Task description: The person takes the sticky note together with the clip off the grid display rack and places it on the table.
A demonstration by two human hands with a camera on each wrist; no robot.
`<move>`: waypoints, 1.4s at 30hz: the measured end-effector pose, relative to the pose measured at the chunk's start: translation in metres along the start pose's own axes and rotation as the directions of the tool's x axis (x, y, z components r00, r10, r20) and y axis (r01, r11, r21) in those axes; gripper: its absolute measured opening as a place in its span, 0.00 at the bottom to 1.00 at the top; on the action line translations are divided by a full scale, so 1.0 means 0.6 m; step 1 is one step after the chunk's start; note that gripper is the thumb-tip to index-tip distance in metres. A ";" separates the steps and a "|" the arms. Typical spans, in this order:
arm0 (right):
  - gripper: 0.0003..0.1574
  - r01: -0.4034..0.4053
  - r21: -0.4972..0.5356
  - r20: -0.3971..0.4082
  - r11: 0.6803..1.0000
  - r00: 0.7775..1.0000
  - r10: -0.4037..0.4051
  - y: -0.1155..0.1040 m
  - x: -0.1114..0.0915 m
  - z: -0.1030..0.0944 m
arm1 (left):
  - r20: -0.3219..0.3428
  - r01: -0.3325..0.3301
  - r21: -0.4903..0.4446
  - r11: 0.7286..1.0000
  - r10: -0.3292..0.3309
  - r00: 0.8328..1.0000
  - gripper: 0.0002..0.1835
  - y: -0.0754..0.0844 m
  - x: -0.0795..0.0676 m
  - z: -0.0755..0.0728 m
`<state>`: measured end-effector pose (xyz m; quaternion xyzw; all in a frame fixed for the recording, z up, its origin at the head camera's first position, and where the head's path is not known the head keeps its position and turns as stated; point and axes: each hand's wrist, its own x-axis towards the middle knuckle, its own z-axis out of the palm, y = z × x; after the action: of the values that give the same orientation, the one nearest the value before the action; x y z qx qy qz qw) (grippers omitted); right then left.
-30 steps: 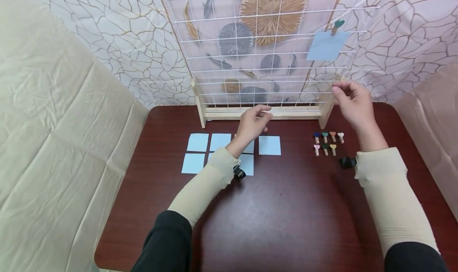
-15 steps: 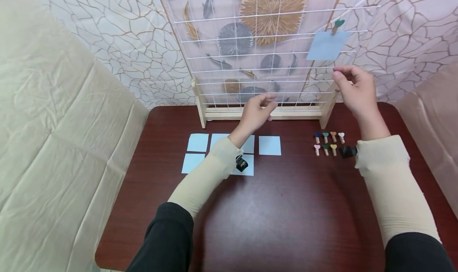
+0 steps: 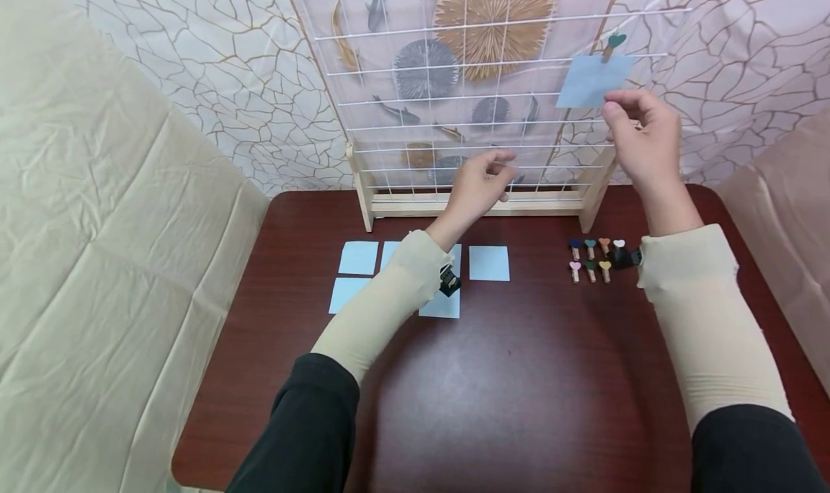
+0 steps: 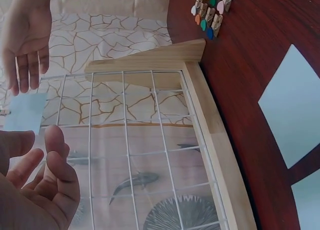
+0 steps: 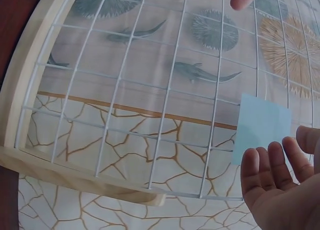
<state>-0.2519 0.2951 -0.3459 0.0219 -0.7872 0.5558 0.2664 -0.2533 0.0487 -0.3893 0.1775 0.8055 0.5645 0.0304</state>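
Observation:
A light blue square of paper (image 3: 583,82) hangs on the white wire grid, held by a small wooden clothespin (image 3: 609,48) with a green heart. My right hand (image 3: 645,136) is raised at the paper's lower right corner, fingers relaxed and bent, holding nothing. In the right wrist view its fingertips overlap the bottom of the blue paper (image 5: 262,122), with the thumb apart. Lower and to the left, my left hand (image 3: 478,183) is in front of the grid's bottom rows, fingers loosely bent around nothing. The left wrist view shows a gap between its thumb and fingers.
Several blue paper squares (image 3: 489,264) lie in two rows on the dark red table (image 3: 506,392), some under my left forearm. Several heart-topped clothespins (image 3: 591,271) lie by my right wrist. The grid's wooden stand (image 3: 545,206) is at the table's back edge.
My right hand has risen from the stand's right post to the hanging paper. My left hand has moved up and to the right. The papers and clothespins have stayed in place.

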 end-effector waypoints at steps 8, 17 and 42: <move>0.14 0.050 -0.024 -0.042 0.998 0.998 -0.051 -0.022 0.023 -0.001 | 0.002 -0.036 -0.024 0.999 0.036 0.999 0.19 0.018 0.020 0.006; 0.14 0.045 -0.040 -0.068 0.998 0.997 -0.048 -0.050 0.038 0.002 | 0.010 -0.047 -0.012 0.999 0.047 0.999 0.20 0.043 0.042 0.004; 0.16 0.032 -0.149 -0.101 0.988 0.994 -0.048 -0.094 0.068 -0.004 | 0.130 0.099 -0.052 0.994 -0.092 0.987 0.26 0.096 0.110 0.006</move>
<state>-0.2675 0.2863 -0.2786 -0.0110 -0.8104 0.4913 0.3189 -0.2994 0.0904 -0.3276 0.1736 0.7926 0.5733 0.1141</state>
